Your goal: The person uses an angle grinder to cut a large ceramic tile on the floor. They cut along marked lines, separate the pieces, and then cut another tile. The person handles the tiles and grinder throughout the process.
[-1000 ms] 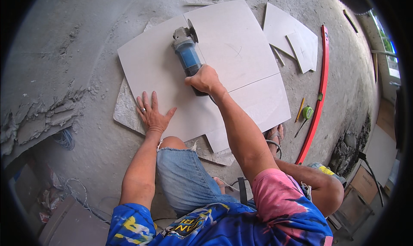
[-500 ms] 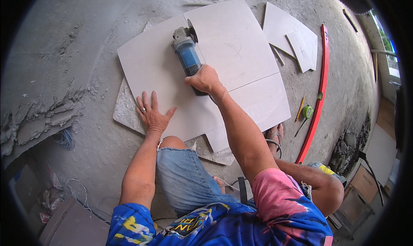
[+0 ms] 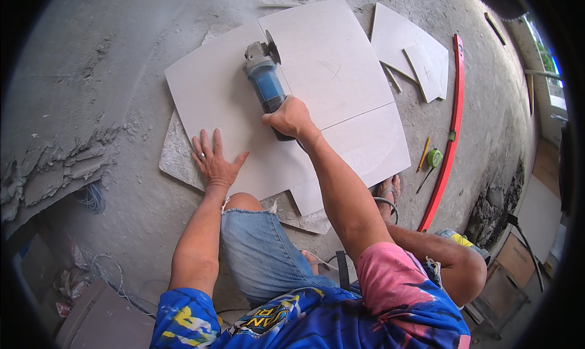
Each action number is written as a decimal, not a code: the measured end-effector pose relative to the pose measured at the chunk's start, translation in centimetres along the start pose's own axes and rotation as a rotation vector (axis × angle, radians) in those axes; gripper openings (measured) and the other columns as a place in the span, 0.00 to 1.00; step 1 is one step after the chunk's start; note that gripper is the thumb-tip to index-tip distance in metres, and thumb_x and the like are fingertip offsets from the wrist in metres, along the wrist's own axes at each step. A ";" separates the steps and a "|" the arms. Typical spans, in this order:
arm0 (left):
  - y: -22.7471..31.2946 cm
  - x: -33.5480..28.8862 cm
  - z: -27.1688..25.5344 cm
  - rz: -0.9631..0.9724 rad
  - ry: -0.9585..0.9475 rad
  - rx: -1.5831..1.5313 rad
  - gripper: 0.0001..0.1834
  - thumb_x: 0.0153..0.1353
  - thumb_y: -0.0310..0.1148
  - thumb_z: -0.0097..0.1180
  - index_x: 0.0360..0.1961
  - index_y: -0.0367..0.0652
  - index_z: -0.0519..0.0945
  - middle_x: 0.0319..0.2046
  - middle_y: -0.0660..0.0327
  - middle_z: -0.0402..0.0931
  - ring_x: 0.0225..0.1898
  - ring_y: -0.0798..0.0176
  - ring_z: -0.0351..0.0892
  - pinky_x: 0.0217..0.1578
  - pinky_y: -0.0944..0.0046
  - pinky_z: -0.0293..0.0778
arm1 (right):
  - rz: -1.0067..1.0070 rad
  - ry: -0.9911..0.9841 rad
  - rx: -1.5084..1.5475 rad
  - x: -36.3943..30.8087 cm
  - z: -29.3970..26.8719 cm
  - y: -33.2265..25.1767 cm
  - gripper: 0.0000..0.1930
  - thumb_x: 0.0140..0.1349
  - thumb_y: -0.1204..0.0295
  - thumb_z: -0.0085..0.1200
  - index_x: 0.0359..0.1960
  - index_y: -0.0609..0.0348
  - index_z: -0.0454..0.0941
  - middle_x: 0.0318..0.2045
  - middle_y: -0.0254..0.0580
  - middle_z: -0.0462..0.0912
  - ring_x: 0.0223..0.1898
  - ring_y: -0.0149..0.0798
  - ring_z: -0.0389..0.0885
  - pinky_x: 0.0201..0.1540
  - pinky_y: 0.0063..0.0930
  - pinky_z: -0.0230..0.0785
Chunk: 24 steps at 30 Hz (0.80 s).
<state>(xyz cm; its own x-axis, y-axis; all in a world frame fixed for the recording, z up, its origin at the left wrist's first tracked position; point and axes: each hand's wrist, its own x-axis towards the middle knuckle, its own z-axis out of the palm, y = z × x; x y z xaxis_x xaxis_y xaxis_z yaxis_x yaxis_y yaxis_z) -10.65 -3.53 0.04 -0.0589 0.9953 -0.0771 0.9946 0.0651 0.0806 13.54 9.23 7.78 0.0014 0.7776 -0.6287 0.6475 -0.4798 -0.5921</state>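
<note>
My right hand (image 3: 289,117) is wrapped round the black rear body of a blue angle grinder (image 3: 266,84). Its grey head points away from me, and the thin cutting disc (image 3: 272,47) stands on edge over a line on a large pale tile (image 3: 219,87). Whether the disc touches the tile, I cannot tell. Another line crosses the tile's right part, and a faint pencilled cross shows near its middle. My left hand (image 3: 216,160), with a ring on one finger, lies flat with fingers spread on the tile's near left part.
Under the tile lies a rough, dusty slab (image 3: 178,154). Tile offcuts (image 3: 420,53) rest at the far right. A long red spirit level (image 3: 450,148), a green tape measure (image 3: 434,158) and a yellow pencil (image 3: 424,153) lie to the right. Broken concrete (image 3: 58,172) edges the left side.
The grinder and my right hand have shifted slightly toward me along the line. My left hand keeps its place on the tile.
</note>
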 end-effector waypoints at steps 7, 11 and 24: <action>0.1 -0.1 -0.1 0.005 0.021 -0.023 0.60 0.51 0.74 0.59 0.78 0.57 0.54 0.78 0.52 0.42 0.79 0.40 0.35 0.73 0.33 0.37 | 0.011 -0.023 0.003 0.1 -0.3 -0.2 0.26 0.41 0.59 0.66 0.35 0.73 0.84 0.34 0.63 0.87 0.39 0.55 0.88 0.46 0.40 0.79; 0.2 -0.1 -0.1 0.008 0.021 -0.014 0.59 0.51 0.74 0.59 0.78 0.57 0.54 0.78 0.52 0.42 0.79 0.40 0.35 0.73 0.33 0.36 | 0.019 -0.020 -0.011 0.1 -0.3 -0.2 0.26 0.41 0.59 0.66 0.35 0.73 0.84 0.34 0.63 0.87 0.40 0.55 0.88 0.46 0.39 0.79; 0.1 0.0 -0.2 0.004 0.010 -0.016 0.59 0.52 0.73 0.59 0.79 0.56 0.53 0.78 0.52 0.41 0.79 0.40 0.35 0.73 0.33 0.36 | 0.022 -0.031 -0.014 0.2 -0.3 -0.2 0.27 0.40 0.58 0.67 0.35 0.73 0.85 0.35 0.63 0.87 0.40 0.55 0.88 0.47 0.39 0.79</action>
<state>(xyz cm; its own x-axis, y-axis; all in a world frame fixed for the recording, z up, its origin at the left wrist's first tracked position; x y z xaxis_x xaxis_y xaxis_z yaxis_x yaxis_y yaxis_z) -10.58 -3.55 0.24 -0.0559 0.9962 -0.0665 0.9934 0.0622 0.0968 13.63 9.53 7.91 -0.0082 0.7539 -0.6569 0.6582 -0.4904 -0.5712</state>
